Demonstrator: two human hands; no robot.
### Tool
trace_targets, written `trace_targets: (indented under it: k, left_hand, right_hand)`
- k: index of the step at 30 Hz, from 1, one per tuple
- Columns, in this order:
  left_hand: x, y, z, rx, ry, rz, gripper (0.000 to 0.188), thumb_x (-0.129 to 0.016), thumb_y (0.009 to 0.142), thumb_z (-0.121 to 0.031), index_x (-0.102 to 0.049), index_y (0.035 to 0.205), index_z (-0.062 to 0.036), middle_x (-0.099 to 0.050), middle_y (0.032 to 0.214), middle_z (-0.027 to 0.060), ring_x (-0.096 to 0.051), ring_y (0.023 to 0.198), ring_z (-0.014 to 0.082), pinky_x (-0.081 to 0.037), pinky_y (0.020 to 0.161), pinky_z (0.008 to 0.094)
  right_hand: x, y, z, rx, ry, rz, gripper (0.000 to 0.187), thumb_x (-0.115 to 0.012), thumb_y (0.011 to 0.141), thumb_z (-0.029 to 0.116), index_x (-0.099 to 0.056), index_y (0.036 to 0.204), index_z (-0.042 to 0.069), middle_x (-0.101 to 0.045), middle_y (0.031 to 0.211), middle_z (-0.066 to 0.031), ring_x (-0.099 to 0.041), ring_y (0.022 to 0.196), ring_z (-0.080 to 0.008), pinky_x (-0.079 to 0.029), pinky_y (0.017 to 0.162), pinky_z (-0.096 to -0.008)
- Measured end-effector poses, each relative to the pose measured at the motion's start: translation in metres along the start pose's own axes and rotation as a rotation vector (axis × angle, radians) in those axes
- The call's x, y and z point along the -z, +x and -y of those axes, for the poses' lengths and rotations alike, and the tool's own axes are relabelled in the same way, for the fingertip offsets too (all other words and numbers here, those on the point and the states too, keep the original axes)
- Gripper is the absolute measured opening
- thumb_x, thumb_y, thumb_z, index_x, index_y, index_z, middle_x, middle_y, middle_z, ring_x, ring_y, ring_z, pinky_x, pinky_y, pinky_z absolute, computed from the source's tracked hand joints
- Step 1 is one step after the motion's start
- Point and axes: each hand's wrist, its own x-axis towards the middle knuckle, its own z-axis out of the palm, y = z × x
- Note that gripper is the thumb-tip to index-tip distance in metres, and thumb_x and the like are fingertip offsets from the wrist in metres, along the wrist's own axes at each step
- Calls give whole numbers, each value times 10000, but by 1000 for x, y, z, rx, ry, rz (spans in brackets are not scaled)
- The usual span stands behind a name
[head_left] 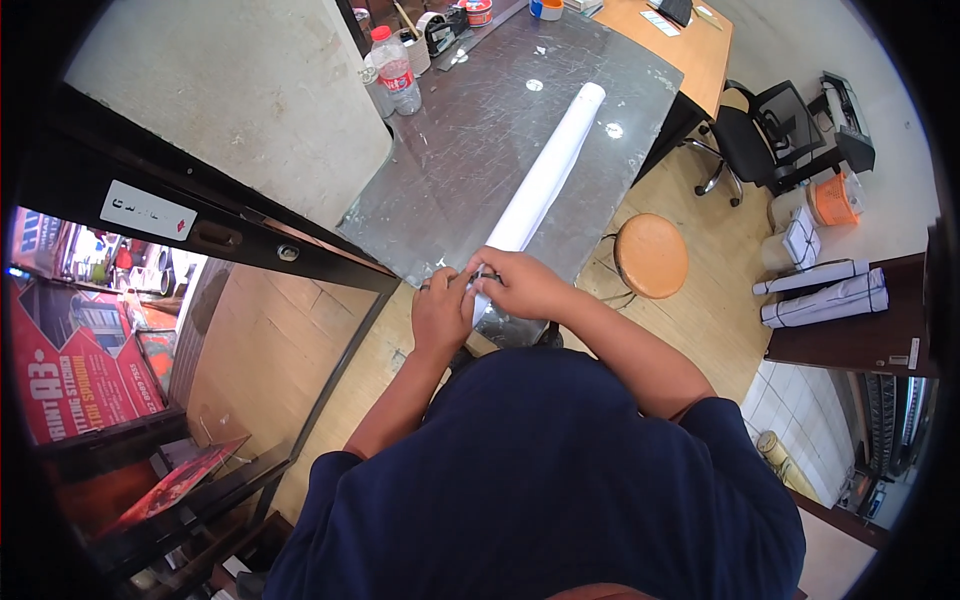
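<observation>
A long white roll (pixel 548 180), looking like rolled paper or sheeting, lies slantwise on the scratched dark tabletop (pixel 455 165). Both of my hands are closed at its near end, by the table's front corner. My left hand (pixel 442 312) has its fingers bent against the roll's left side, with a dark ring on one finger. From the other side, my right hand (pixel 522 287) pinches at a thin black band (pixel 487 275) that crosses the roll. The fingertips of both hands meet there, so the band's full course is hidden.
A red-capped plastic bottle (pixel 397 75) and a tape dispenser (pixel 440 32) stand at the table's far left. To the right are a round stool (pixel 651 256), an office chair (pixel 760 135) and tied white rolls (pixel 825 300). A black-framed door (pixel 240 240) borders the left side.
</observation>
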Motion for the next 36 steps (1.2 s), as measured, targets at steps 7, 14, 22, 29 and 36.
trace_targets:
  k: [7,14,22,29,36]
  left_hand:
    - [-10,16,21,-49,-283,57,92,-610,893,-103,-656,919,-27,-645,921,144,-600,836,362,-454,721,463]
    - [2,30,9,15,-610,64,98,-528,955,-48,-618,949,-10,-612,871,187,-602,846,385,-457,734,420]
    - [-20,32,21,-228,-651,78,147,-530,946,-125,-620,905,-16,-628,826,184,-584,768,397,-439,714,463]
    - [-10,30,24,219,-839,354,305,-475,1033,-235,-666,1012,2,-590,753,59,-534,677,170,-433,629,330]
    - [-9,39,32,275,-931,529,331,-494,1055,-260,-679,1193,-22,-585,816,-32,-519,763,74,-438,731,243]
  right_hand:
    - [-7,18,12,93,16,-93,225,-622,916,108,-520,1108,50,-658,891,-155,-665,831,-334,-504,740,-425]
    - [6,5,29,100,-124,-157,229,-678,891,153,-525,1044,78,-681,826,-159,-662,777,-382,-498,697,-458]
    - [7,34,31,122,-183,-131,168,-680,884,166,-563,947,62,-655,768,-158,-651,731,-365,-490,647,-444]
    - [36,33,5,81,-136,-126,155,-649,915,187,-636,960,39,-688,852,-148,-667,764,-327,-509,707,-412]
    - [16,26,-11,-32,-332,-23,157,-661,877,190,-706,874,39,-699,840,-183,-678,828,-372,-528,753,-448]
